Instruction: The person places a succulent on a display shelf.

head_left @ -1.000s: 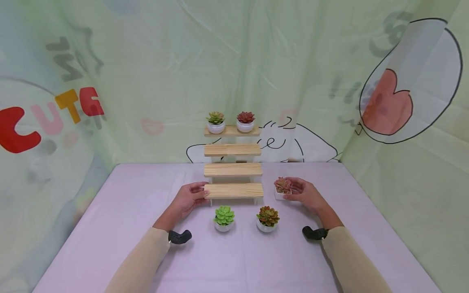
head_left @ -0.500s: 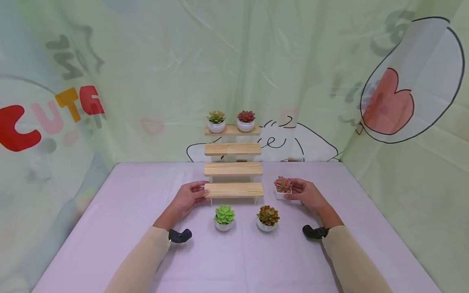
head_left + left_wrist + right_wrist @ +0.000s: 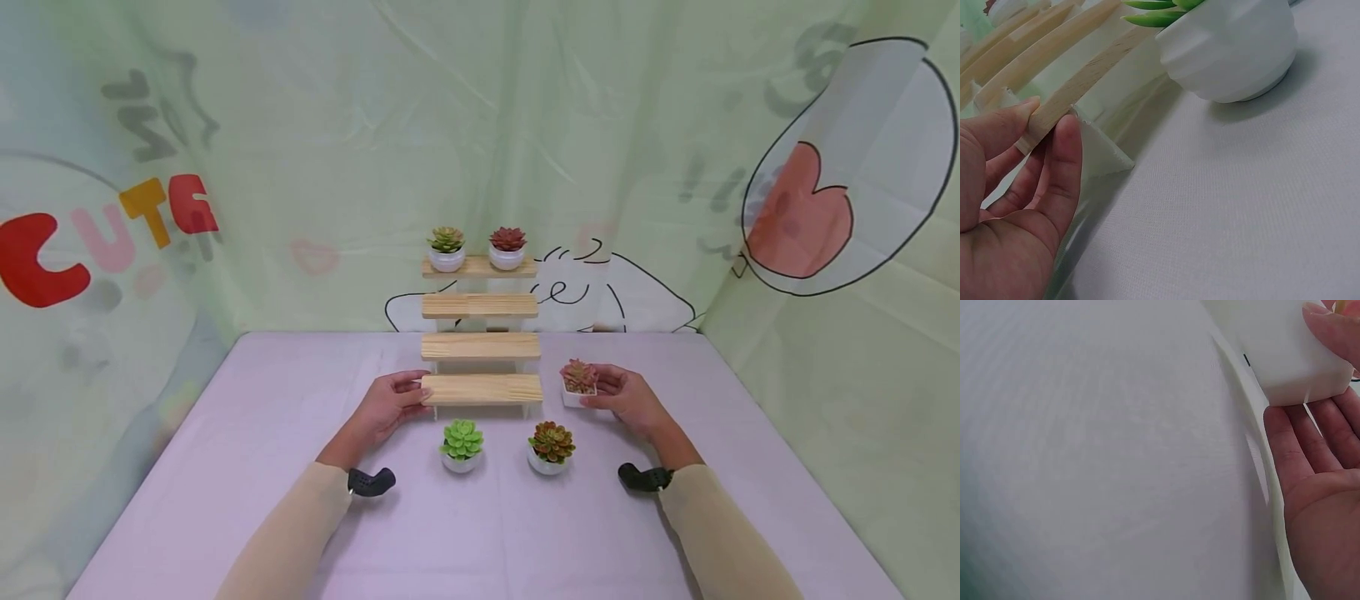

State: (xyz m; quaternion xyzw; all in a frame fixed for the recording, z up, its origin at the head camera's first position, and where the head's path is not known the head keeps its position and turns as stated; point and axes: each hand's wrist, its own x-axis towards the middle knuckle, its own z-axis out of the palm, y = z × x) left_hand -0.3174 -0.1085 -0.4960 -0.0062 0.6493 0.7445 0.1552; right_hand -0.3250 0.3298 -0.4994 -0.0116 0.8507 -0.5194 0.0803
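Observation:
A stepped wooden plant stand (image 3: 480, 389) with pale slats and whitish side supports stands mid-table. My left hand (image 3: 388, 407) pinches the left end of its lowest slat, thumb on top and fingers beneath, as the left wrist view shows close up. To the right of the stand my right hand (image 3: 626, 400) grips a pink potted succulent (image 3: 578, 382) in a square white pot. In the right wrist view the thumb lies against one side of that white pot (image 3: 1300, 353) and the fingertips against its underside.
On the top slat sit a yellow-green succulent (image 3: 447, 248) and a dark red succulent (image 3: 507, 247) in round white pots. Before the stand are a bright green succulent (image 3: 461, 446) and a brown-red succulent (image 3: 551, 447). A printed curtain (image 3: 337, 167) surrounds the table (image 3: 300, 358).
Both hands keep their holds on the slat and the pink succulent. The head view shifts very slightly; nothing else visibly moves.

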